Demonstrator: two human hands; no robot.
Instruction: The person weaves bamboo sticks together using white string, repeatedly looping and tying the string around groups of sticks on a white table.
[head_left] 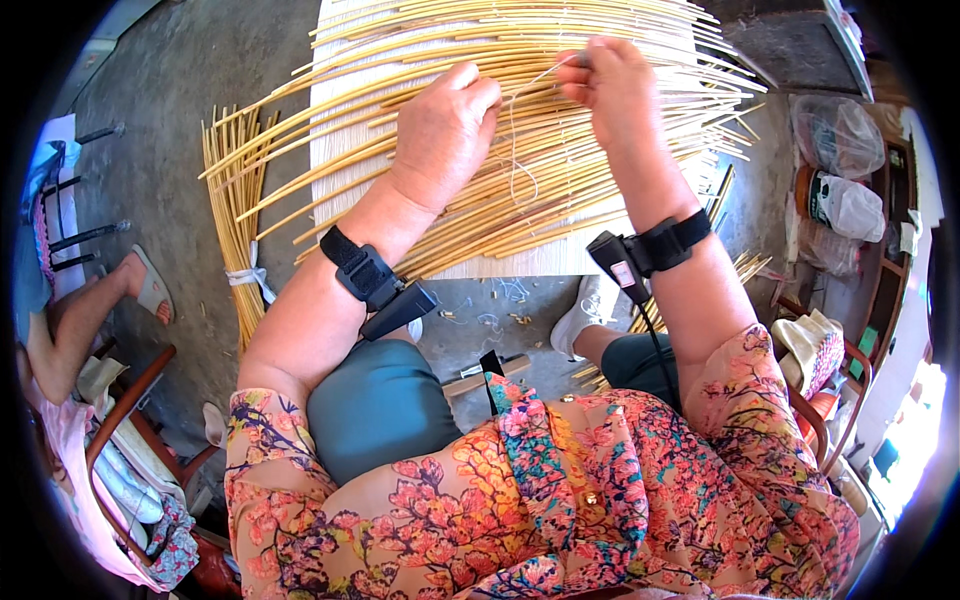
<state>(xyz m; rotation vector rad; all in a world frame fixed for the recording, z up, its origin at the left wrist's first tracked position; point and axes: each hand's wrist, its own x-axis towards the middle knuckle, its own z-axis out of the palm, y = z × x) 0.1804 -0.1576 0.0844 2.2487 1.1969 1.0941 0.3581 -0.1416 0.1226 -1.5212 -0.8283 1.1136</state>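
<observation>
Thin yellow-tan reed stalks (pixel 480 205) lie side by side across a pale wood-grain board (pixel 480 268), with a row of white stitching crossing them. Above the stalks my right hand (pixel 618 92) is closed in a pinch on a white string (pixel 532 80). From its fingertips the string slants toward my left hand (pixel 445 130), then dangles in a loose loop over the stalks. My left hand is closed, knuckles up; whatever lies between its fingertips is hidden. Each forearm wears a black strap with a small device.
A tied bundle of stalks (pixel 238 230) stands left of the board; more stalks (pixel 745 275) are at the right. String scraps and stalk bits litter the floor under the board. At left are a chair (pixel 125 410) and another person's leg (pixel 90 295). Plastic-wrapped items (pixel 845 205) sit at right.
</observation>
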